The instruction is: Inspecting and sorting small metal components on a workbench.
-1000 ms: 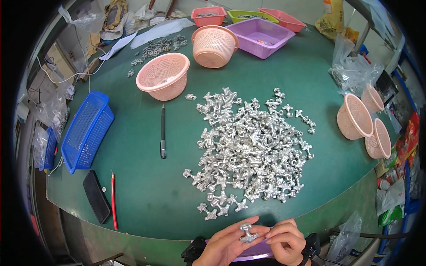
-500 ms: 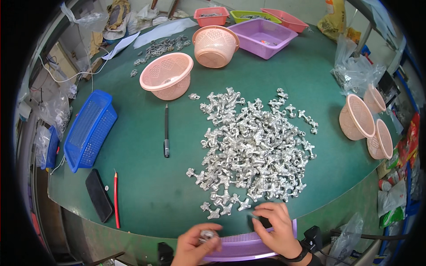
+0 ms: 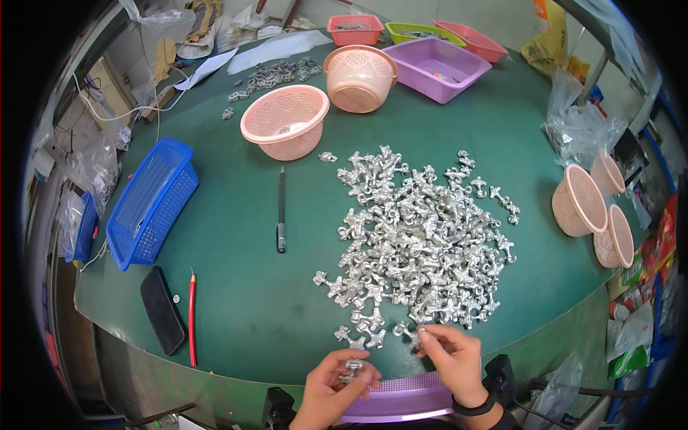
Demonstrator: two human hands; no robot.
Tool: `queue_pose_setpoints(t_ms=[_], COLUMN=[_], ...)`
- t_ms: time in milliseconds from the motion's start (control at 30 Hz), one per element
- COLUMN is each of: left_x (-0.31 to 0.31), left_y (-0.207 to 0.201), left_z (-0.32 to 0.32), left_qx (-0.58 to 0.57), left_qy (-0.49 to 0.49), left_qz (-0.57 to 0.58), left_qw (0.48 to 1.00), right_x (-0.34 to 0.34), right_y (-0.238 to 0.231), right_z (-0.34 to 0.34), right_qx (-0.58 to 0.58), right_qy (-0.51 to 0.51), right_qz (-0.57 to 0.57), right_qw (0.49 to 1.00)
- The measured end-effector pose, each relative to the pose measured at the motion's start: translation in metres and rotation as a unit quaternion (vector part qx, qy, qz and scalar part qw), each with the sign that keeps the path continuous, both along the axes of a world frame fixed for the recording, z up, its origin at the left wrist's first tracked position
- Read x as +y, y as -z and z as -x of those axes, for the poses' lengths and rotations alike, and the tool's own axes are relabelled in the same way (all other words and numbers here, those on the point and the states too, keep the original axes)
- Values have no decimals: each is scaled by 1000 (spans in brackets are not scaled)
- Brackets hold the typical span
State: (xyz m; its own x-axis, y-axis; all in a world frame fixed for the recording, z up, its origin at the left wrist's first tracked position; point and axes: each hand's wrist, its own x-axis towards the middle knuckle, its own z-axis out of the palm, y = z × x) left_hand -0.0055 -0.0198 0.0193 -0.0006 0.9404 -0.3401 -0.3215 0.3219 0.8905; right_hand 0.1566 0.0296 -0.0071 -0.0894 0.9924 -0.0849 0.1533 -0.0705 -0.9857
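My left hand (image 3: 334, 387), at the near edge of the table, is closed round a small shiny silver metal casting (image 3: 352, 368); the fingers hide part of it. To its right, my right hand (image 3: 456, 362) pinches another silver casting (image 3: 408, 335) between thumb and fingertips, at the near edge of the pile. The pile (image 3: 430, 244) is a broad heap of knobbly silver castings with small loops, right of the table's middle. Beneath both hands, at the table edge, lies a purple perforated basket (image 3: 408, 395), partly hidden by them.
Left on the green table (image 3: 236, 215) are a blue basket (image 3: 152, 204), a black phone (image 3: 162, 309), a red pencil (image 3: 192, 319) and a black pen (image 3: 281, 215). Pink baskets (image 3: 287, 143) and a purple tray (image 3: 437, 89) stand at the back; more pink baskets (image 3: 573, 204) sit right.
My right hand has moved up to the near edge of the pile and taken hold of a casting. My left hand keeps its casting. The whole view has shifted slightly.
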Motion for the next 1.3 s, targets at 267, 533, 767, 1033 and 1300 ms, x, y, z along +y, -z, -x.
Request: queue_pose_setpoints(t_ms=[267,533,767,1033,1300], left_x=[10,13,14,16,5], left_y=[1,6,2,1,-8], left_z=[-17,-17,-19,-17,15], left_qx=[-4,-71,-135,-207,72], left_qy=[14,13,-6,-2,-145], left_qz=[-7,10,13,38,-117], left_qw=[1000,997,991,978,980], right_x=[-10,-11,-13,-8,-6], right_y=[-14,-12,-10,-6,-7], right_z=[-4,-10,-13,-15,-14], right_qx=[295,311,309,337,336], right_qy=[-15,-40,-31,-12,-29], right_qz=[235,230,212,212,215], right_qw=[926,921,927,917,917])
